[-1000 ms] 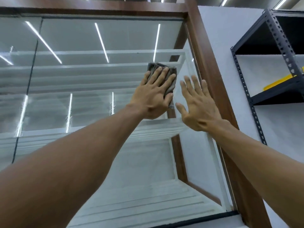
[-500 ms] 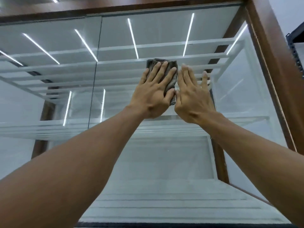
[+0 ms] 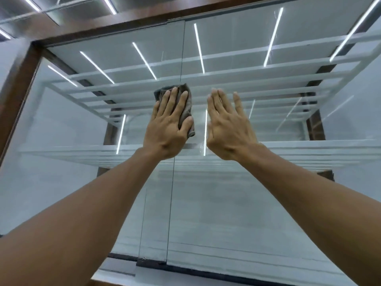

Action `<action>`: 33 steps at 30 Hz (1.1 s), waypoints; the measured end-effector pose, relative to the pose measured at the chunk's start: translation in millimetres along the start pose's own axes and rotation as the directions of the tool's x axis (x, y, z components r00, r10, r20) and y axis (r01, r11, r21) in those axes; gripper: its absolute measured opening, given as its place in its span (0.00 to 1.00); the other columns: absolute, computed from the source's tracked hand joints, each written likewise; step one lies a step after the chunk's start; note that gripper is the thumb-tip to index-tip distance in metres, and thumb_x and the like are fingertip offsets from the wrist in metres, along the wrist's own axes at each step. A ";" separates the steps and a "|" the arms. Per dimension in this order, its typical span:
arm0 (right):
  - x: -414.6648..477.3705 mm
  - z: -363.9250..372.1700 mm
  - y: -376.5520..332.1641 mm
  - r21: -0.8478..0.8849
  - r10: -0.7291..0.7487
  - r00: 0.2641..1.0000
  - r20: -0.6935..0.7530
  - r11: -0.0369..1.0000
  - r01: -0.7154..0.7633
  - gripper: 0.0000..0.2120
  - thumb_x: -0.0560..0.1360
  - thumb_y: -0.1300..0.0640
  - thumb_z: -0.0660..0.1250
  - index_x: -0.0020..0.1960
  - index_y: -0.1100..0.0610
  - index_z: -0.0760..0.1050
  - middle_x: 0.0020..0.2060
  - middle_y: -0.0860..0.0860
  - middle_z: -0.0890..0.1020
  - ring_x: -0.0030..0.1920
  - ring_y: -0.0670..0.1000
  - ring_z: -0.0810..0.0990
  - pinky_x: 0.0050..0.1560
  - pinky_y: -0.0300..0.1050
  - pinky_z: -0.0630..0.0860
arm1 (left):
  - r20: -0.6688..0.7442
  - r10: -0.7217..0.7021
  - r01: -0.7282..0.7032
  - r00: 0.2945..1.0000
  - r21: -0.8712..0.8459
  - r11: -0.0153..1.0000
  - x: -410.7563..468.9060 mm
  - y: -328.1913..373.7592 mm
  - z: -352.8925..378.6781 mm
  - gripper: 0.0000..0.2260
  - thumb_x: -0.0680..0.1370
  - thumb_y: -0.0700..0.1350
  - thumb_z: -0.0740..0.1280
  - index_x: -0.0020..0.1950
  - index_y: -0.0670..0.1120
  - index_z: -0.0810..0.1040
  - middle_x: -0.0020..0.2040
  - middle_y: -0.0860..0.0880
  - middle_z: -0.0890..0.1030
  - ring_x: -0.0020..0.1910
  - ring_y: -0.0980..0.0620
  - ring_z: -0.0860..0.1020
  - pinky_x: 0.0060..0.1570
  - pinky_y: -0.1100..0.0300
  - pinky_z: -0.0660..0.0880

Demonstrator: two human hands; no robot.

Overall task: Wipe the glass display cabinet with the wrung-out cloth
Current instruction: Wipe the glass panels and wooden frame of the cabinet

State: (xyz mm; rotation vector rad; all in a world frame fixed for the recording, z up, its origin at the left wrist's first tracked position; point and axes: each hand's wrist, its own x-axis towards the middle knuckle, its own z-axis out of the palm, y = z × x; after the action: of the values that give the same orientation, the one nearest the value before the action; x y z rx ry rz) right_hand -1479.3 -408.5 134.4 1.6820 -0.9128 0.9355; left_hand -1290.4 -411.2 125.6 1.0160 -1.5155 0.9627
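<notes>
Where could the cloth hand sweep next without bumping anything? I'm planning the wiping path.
Bare glass lies left of the left hand and its cloth, out to the brown frame, and also below both forearms. It is crowded to the right, where the right hand spreads open close beside the cloth.

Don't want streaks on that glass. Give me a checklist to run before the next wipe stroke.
1. Cloth pinned flat under the left hand: ok.
2. Cloth on the glass pane: ok.
3. Right hand clear of the cloth, fingers spread: ok.
4. Bare right palm may smudge the glass: not ok.
5. Vertical seam between panes runs under the cloth: cannot tell whether it snags.
6. Cloth dampness: cannot tell.
</notes>
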 end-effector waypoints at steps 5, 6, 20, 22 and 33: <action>-16.2 0.8 2.7 -0.009 -0.016 1.000 0.010 1.000 0.016 0.34 0.80 0.48 0.39 0.83 0.61 0.40 0.83 0.57 0.41 0.83 0.54 0.38 0.81 0.59 0.36 | 0.019 -0.109 0.109 0.994 -0.020 0.994 -49.3 22.3 12.2 0.32 0.83 0.60 0.44 0.84 0.53 0.39 0.84 0.51 0.35 0.82 0.55 0.32 0.80 0.53 0.31; -17.3 0.0 3.3 -0.005 -0.025 1.000 0.013 1.000 0.025 0.34 0.80 0.48 0.39 0.83 0.61 0.40 0.83 0.57 0.42 0.83 0.54 0.38 0.81 0.59 0.36 | 0.044 -0.033 0.033 0.998 -0.001 0.999 -49.3 27.2 14.1 0.32 0.82 0.61 0.44 0.84 0.53 0.39 0.84 0.51 0.35 0.82 0.55 0.32 0.80 0.53 0.30; -61.6 -25.4 92.1 0.007 0.180 0.983 -0.044 0.984 -0.180 0.32 0.82 0.45 0.41 0.84 0.52 0.44 0.83 0.56 0.43 0.83 0.54 0.39 0.81 0.59 0.36 | 0.021 0.027 -0.026 0.999 -0.037 0.999 12.5 134.5 35.5 0.32 0.84 0.58 0.47 0.85 0.51 0.40 0.85 0.47 0.37 0.83 0.50 0.34 0.81 0.47 0.33; -66.2 -29.8 106.9 0.001 0.195 0.980 -0.042 0.981 -0.195 0.32 0.82 0.45 0.41 0.84 0.51 0.45 0.83 0.55 0.43 0.83 0.54 0.39 0.81 0.60 0.37 | 0.049 0.180 -0.180 0.982 0.000 0.984 -7.1 136.9 41.0 0.32 0.83 0.60 0.45 0.85 0.51 0.42 0.85 0.48 0.39 0.83 0.51 0.35 0.81 0.48 0.34; -85.1 -40.6 167.8 -0.019 0.237 0.968 -0.082 0.971 -0.240 0.31 0.82 0.44 0.42 0.84 0.47 0.46 0.84 0.54 0.45 0.83 0.53 0.41 0.81 0.61 0.37 | 0.072 0.224 -0.226 0.972 0.016 0.974 18.5 202.9 58.1 0.31 0.84 0.59 0.46 0.85 0.51 0.43 0.85 0.48 0.40 0.83 0.50 0.36 0.81 0.48 0.33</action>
State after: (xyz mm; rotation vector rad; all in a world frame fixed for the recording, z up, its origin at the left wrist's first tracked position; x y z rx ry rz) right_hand -1671.5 -399.1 131.8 1.5218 -1.0862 1.1361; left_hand -1502.1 -402.7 120.7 0.9159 -1.7085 1.1152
